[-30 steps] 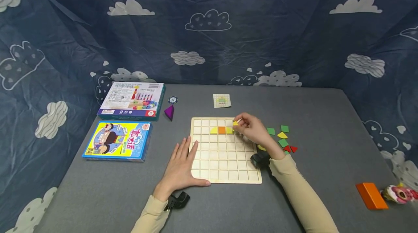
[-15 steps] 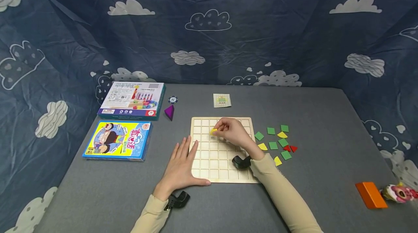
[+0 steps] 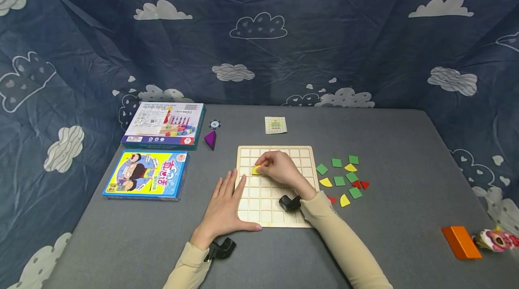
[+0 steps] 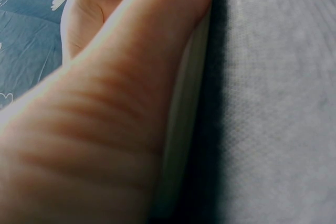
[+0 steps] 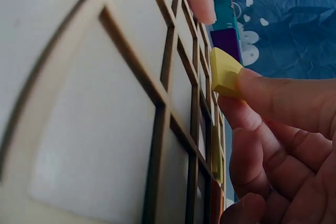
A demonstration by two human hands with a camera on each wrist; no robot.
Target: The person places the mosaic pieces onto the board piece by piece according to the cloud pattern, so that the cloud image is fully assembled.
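Note:
A yellow quarter-round tile [image 3: 255, 170] is pinched between the thumb and fingers of my right hand [image 3: 279, 167], over the left part of a wooden grid board [image 3: 284, 217]. The right wrist view shows the tile [image 5: 224, 72] tilted just off the board, with another yellow tile [image 5: 218, 156] and an orange one [image 5: 216, 203] set in the grid beyond. My left hand [image 3: 223, 205] lies with fingers spread on the board's left edge, its thumb at the lower edge. In the left wrist view, that hand [image 4: 121, 93] covers most of the board's side.
Right of the board lie several green square tiles [image 3: 339, 181], yellow tiles [image 3: 344, 200] and red triangles [image 3: 365, 185]. A pattern card [image 3: 275, 125] lies behind it. Leftward are two boxes [image 3: 146, 174], a purple piece [image 3: 210, 140] and a chip [image 3: 215, 124]. An orange block [image 3: 461, 242] sits far right.
My right hand has moved left across the board, from its upper right part to its left part, carrying the yellow tile. It now hides the tiles seen in the grid. The left hand stays put.

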